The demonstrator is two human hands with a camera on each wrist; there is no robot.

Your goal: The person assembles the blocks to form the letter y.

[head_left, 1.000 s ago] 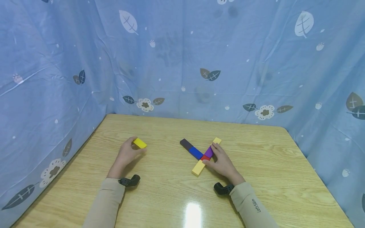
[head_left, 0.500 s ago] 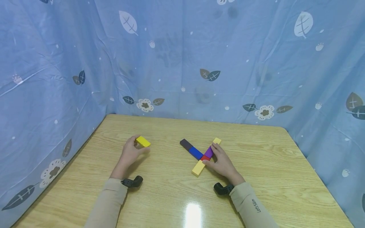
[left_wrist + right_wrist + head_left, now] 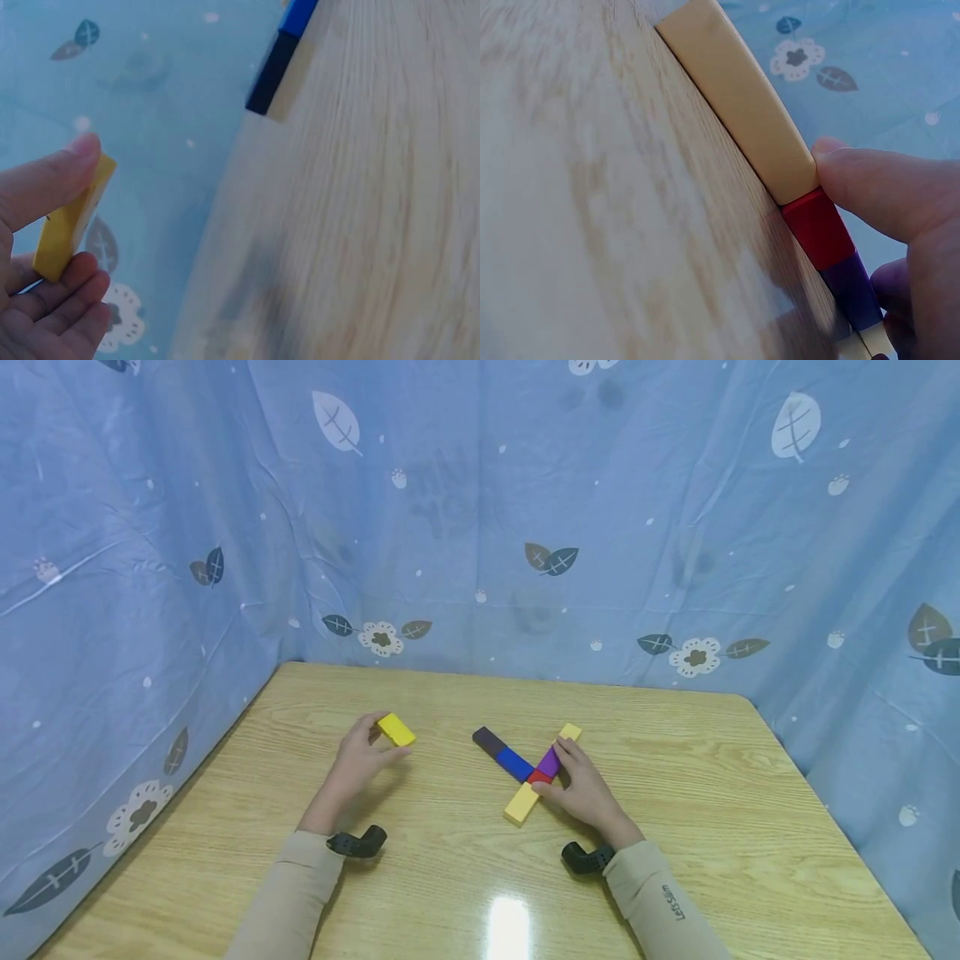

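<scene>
My left hand (image 3: 358,766) holds a bright yellow block (image 3: 397,730) between thumb and fingers, above the table's left side. The left wrist view shows this yellow block (image 3: 67,225) tilted, thumb on one end. My right hand (image 3: 590,791) rests along a row of blocks: a cream block (image 3: 519,805) nearest me, a red block (image 3: 538,776), a purple block (image 3: 550,763) and another cream block (image 3: 572,729) at the far end. In the right wrist view its thumb (image 3: 855,176) touches the near cream block beside the red one. The other fingertips are at the purple block.
A blue block (image 3: 515,764) and a black block (image 3: 489,741) form a second line, slanting from the red block towards the back left. Blue patterned curtains (image 3: 480,527) stand behind and at both sides of the wooden table (image 3: 420,860).
My left hand has moved to the right with the yellow block, which has turned a little. My right hand and the blocks on the table have stayed put.
</scene>
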